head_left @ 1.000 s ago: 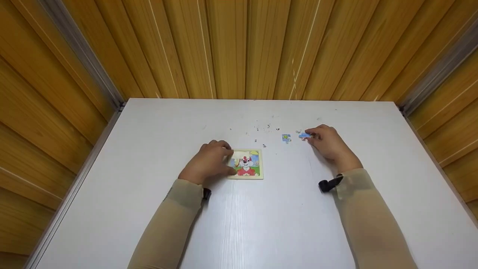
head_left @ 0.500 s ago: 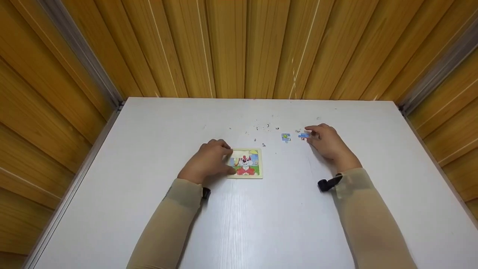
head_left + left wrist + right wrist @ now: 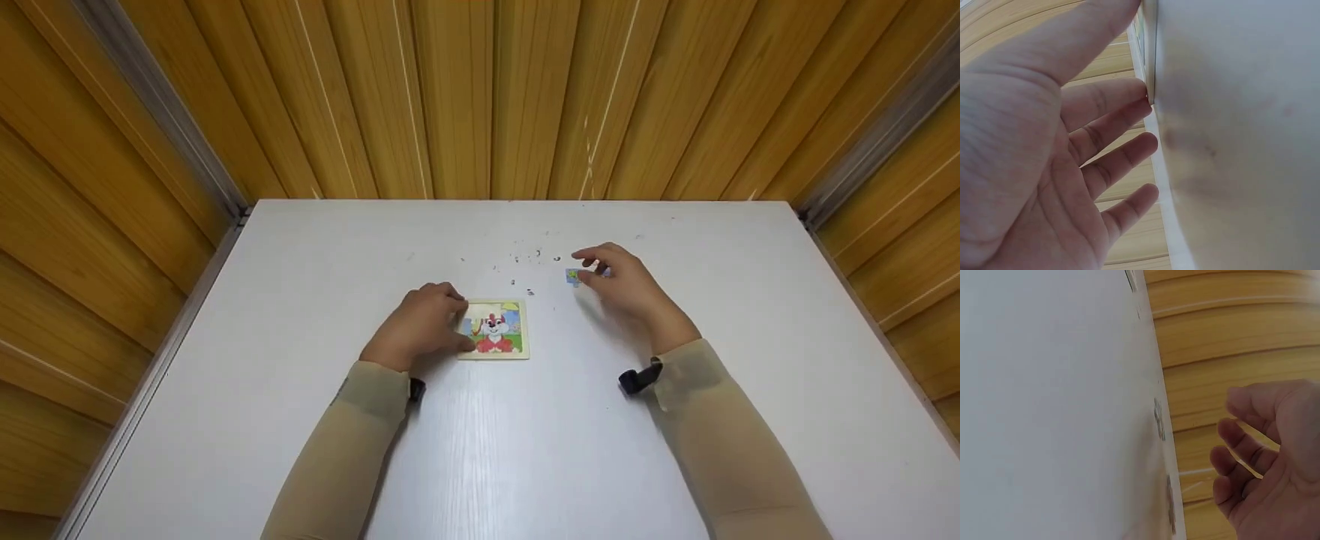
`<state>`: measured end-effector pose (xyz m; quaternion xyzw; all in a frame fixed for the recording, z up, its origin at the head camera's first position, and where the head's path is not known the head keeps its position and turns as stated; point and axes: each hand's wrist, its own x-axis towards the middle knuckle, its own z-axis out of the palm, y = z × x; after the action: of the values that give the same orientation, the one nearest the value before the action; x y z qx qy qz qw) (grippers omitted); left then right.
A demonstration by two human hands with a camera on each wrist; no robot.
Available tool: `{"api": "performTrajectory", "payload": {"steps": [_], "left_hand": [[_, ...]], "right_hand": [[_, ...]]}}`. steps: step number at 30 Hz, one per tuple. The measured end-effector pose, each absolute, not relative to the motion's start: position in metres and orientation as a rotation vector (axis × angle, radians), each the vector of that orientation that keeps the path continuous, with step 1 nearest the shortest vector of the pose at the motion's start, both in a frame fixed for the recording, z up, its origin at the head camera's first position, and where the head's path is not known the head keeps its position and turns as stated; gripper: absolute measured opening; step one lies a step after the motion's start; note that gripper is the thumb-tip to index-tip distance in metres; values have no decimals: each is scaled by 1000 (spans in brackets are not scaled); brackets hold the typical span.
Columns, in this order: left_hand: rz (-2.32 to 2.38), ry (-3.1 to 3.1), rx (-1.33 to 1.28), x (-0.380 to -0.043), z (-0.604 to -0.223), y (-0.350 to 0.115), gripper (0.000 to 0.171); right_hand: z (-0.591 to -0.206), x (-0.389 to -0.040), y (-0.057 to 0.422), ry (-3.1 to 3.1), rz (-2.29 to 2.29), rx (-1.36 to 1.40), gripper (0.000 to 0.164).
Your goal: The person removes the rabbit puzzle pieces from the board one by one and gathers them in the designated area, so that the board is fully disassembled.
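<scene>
A small jigsaw puzzle board (image 3: 526,330) lies on the table, its picture a red-and-white cartoon animal; a pale bare patch shows at its upper left. My left hand (image 3: 424,322) holds it by the left end, with thumb and index finger against the frame, seen edge-on in the left wrist view. Hovering over two loose puzzle pieces is my right hand (image 3: 626,281), fingers loosely bent and nothing between them. The left piece (image 3: 571,275) is blue with a yellow-green figure; the other (image 3: 607,272) is mostly hidden behind the fingers. Both pieces (image 3: 1159,419) appear edge-on in the right wrist view.
The white table (image 3: 300,255) carries small dark specks or scuffs (image 3: 529,292) between the board and the back edge. Yellow wood-look panels (image 3: 450,97) rise behind it and at both sides. Black wrist devices (image 3: 637,381) sit at the cuffs.
My right hand has let go of the right puzzle piece and moved left, over the yellow-green one. The left hand and the board stay where they were.
</scene>
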<state>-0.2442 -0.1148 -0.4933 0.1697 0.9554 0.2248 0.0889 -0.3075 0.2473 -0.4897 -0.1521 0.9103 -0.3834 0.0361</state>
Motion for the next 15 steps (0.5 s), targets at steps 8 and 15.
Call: {"api": "performTrajectory", "payload": {"steps": [8, 15], "left_hand": [[637, 2847, 494, -250, -491, -114, 56], [615, 2821, 500, -252, -492, -112, 68]], "right_hand": [[-469, -296, 209, 2717, -1259, -511, 39], [-460, -289, 186, 2668, -1368, -558, 37]]}}
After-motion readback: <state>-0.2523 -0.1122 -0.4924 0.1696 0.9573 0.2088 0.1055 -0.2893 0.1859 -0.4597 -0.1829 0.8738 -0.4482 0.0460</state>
